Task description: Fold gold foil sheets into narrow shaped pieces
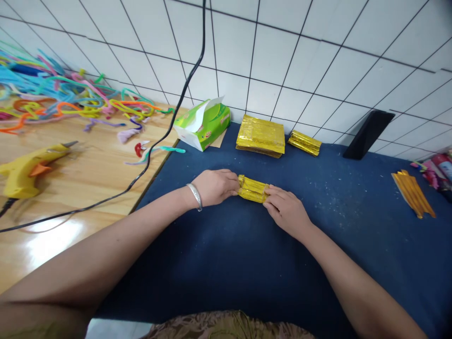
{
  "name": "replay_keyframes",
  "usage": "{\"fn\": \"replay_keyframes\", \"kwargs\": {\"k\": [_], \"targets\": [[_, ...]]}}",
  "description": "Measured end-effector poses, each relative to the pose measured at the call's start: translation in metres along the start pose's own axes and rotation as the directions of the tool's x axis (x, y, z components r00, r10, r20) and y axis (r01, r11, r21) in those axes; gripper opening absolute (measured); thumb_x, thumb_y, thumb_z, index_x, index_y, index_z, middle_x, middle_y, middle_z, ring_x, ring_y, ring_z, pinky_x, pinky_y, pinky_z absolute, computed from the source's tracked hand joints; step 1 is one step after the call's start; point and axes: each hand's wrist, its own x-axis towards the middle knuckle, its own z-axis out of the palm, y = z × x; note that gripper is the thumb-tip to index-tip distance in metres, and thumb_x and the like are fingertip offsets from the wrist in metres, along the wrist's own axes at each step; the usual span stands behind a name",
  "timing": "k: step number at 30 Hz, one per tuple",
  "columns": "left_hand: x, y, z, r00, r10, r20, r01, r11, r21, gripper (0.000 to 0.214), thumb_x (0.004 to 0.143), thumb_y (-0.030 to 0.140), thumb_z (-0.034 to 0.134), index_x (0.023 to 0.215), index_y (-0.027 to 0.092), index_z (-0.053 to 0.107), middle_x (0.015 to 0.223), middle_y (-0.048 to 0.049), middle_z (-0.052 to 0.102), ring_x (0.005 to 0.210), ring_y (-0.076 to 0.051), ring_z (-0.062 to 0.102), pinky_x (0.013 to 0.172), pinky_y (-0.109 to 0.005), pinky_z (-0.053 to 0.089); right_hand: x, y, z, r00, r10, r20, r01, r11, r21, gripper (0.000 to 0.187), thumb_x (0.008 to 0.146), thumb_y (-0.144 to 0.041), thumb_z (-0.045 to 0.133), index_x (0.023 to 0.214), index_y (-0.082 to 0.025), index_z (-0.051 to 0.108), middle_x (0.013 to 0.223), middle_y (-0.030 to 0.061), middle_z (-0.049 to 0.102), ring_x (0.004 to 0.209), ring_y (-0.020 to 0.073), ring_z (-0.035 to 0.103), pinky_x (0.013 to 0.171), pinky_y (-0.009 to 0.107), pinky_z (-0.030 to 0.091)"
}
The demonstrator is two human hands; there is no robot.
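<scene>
Between my two hands lies a folded piece of shiny gold foil paper (253,189), creased lengthwise, on the dark blue cloth (233,254). My left hand (218,186), with a silver bangle at the wrist, grips its left end with fingers closed. At the right end, my right hand (286,210) pinches the same paper. The fingertips partly hide both ends. Just beyond stands a stack of gold foil paper (260,134), and beside it a smaller folded gold piece (305,142). Several narrow folded gold strips (414,194) lie far to the right.
A green tissue box (208,125) stands by the tiled wall, left of the stack. A yellow glue gun (28,172) and tangled coloured pipe cleaners (88,101) occupy the wooden table. One black cable (183,94) hangs across the left side. A black object (369,135) leans on the wall.
</scene>
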Motion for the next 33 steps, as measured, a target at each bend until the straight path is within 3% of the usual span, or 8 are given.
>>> {"fn": "replay_keyframes", "kwargs": {"k": [8, 18, 33], "targets": [[0.003, 0.005, 0.003, 0.996, -0.085, -0.042, 0.083, 0.996, -0.044, 0.020, 0.088, 0.026, 0.043, 0.089, 0.018, 0.062, 0.092, -0.0043, 0.060, 0.093, -0.016, 0.054, 0.086, -0.029, 0.043, 0.005, -0.005, 0.002, 0.991, 0.127, -0.029, -0.122, 0.984, 0.127, 0.013, 0.085, -0.020, 0.047, 0.079, -0.020, 0.058, 0.109, 0.0040, 0.063, 0.112, 0.0199, 0.052, 0.089, 0.036, 0.043], [0.010, 0.001, 0.014, 0.989, -0.060, -0.137, 0.040, 0.988, -0.146, 0.012, 0.078, 0.017, 0.049, 0.071, 0.016, 0.058, 0.076, -0.0028, 0.057, 0.077, -0.014, 0.053, 0.082, -0.031, 0.040, 0.009, -0.004, 0.004, 0.982, 0.182, -0.044, -0.166, 0.956, 0.242, 0.010, 0.077, -0.014, 0.052, 0.072, -0.021, 0.056, 0.100, 0.0036, 0.060, 0.099, 0.0207, 0.053, 0.087, 0.038, 0.041], [0.010, -0.014, 0.016, 0.997, -0.004, -0.078, -0.020, 0.950, -0.311, 0.012, 0.082, 0.025, 0.054, 0.075, 0.016, 0.058, 0.080, -0.0022, 0.058, 0.081, -0.015, 0.053, 0.085, -0.032, 0.035, 0.009, -0.001, 0.004, 0.979, 0.202, -0.035, -0.181, 0.931, 0.316, 0.009, 0.075, -0.017, 0.055, 0.068, -0.021, 0.052, 0.100, 0.0037, 0.059, 0.098, 0.0204, 0.052, 0.087, 0.039, 0.039]]}}
